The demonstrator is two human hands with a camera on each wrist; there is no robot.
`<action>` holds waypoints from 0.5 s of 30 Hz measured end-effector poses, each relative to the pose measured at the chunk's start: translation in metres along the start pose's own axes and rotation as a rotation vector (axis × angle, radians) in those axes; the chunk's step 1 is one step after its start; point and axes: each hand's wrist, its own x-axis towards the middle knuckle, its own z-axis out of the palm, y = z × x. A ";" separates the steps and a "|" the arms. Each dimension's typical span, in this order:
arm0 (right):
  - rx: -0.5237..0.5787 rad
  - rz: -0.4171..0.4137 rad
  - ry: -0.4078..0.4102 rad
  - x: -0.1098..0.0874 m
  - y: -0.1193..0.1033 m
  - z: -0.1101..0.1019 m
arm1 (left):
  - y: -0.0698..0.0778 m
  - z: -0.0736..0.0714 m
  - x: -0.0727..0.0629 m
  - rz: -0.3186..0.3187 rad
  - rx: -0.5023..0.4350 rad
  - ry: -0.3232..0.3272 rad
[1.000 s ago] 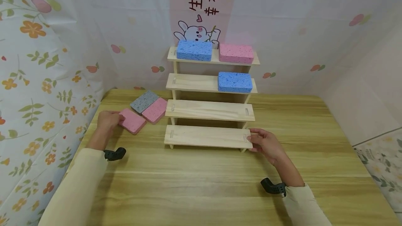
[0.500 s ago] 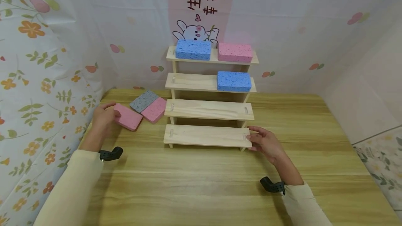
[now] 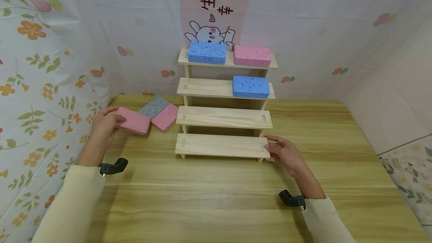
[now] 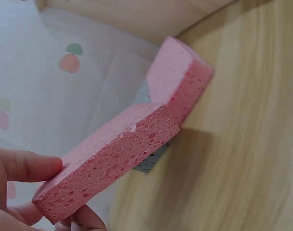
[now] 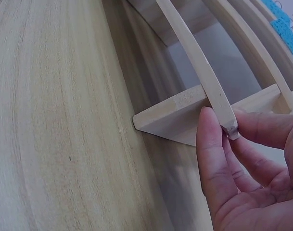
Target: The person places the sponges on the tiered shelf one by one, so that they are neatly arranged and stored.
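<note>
My left hand (image 3: pixel 104 123) pinches one end of a pink sponge (image 4: pixel 108 159) between thumb and fingers. In the left wrist view that sponge is tilted and raised above the table, its far end overlapping another pink sponge (image 4: pixel 177 77). A grey sponge (image 3: pixel 154 107) lies against this second pink one, left of the wooden tiered shelf (image 3: pixel 222 145). My right hand (image 3: pixel 285 156) grips the right end of the lowest shelf board (image 5: pixel 211 89), thumb on top and fingers beneath. On the top tier sit a blue sponge (image 3: pixel 207 53) and a pink sponge (image 3: pixel 252 55).
Another blue sponge (image 3: pixel 251 87) rests at the right of the second tier. The wood-grain table (image 3: pixel 209 198) stretches in front of the shelf. A floral curtain (image 3: pixel 50 85) hangs along the left side, and a printed sheet (image 3: pixel 141 29) covers the back.
My left hand has moved left and slightly back, lifting and turning the pink sponge away from the two sponges beside it. The right hand keeps its hold on the shelf board.
</note>
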 end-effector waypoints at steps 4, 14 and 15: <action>0.014 0.003 0.002 -0.001 0.000 -0.001 | 0.007 -0.003 -0.007 0.021 -0.115 -0.036; 0.032 0.006 0.015 -0.002 0.002 0.001 | 0.022 -0.003 -0.020 0.091 -0.255 -0.045; 0.031 0.004 0.014 -0.001 0.002 0.001 | 0.023 -0.002 -0.021 0.100 -0.271 -0.048</action>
